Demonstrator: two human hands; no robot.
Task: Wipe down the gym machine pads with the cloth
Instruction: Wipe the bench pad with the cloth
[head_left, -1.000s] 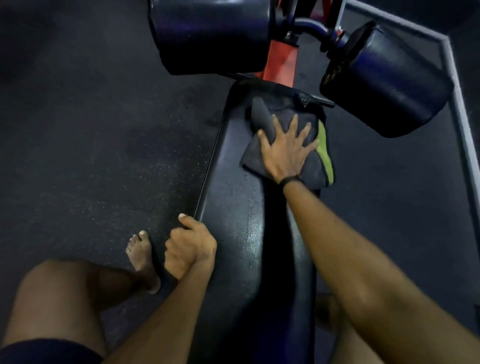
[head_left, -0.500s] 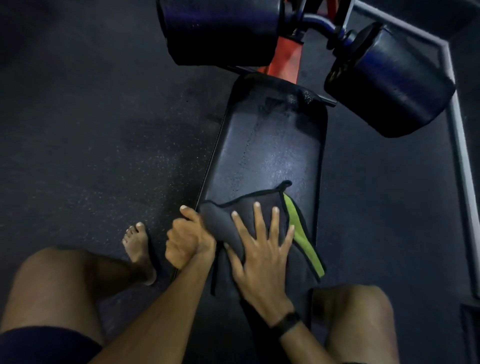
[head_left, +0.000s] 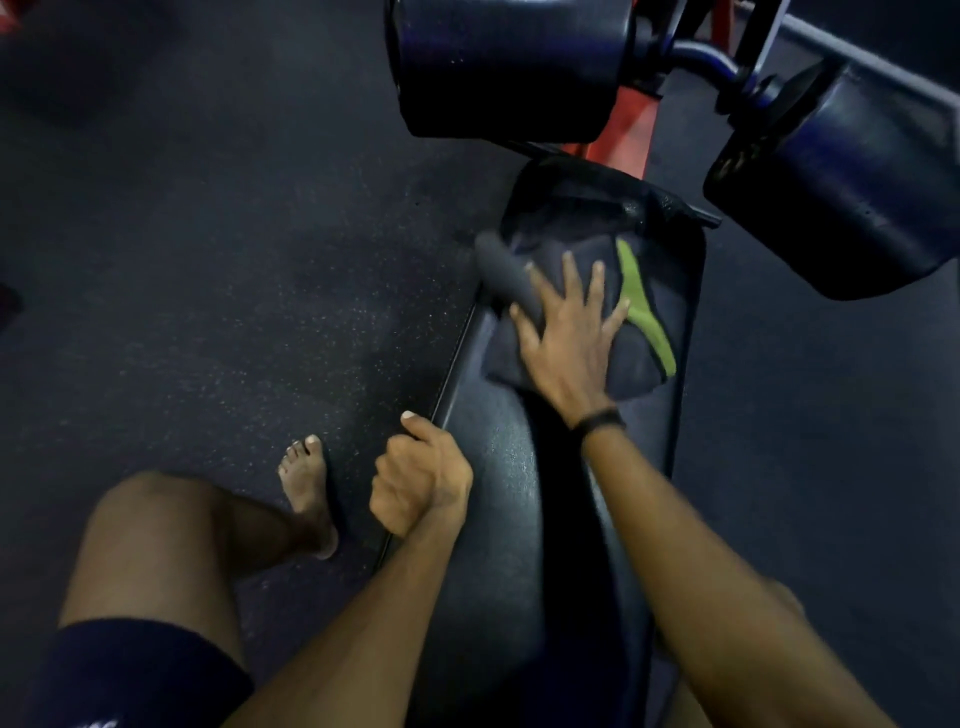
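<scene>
A long black bench pad runs away from me between my legs. On its far half lies a dark grey cloth with a lime-green stripe. My right hand presses flat on the cloth with its fingers spread. My left hand curls round the pad's left edge, thumb on top. Two dark blue roller pads hang beyond the bench, one at the top centre and one at the upper right.
A red frame post rises behind the bench between the rollers. Dark speckled rubber floor lies on both sides. My bare left foot stands on the floor beside the bench. A pale floor border runs at the far right.
My right hand has slid the cloth from the near part of the bench back up to its far half. My left hand has kept its hold on the edge.
</scene>
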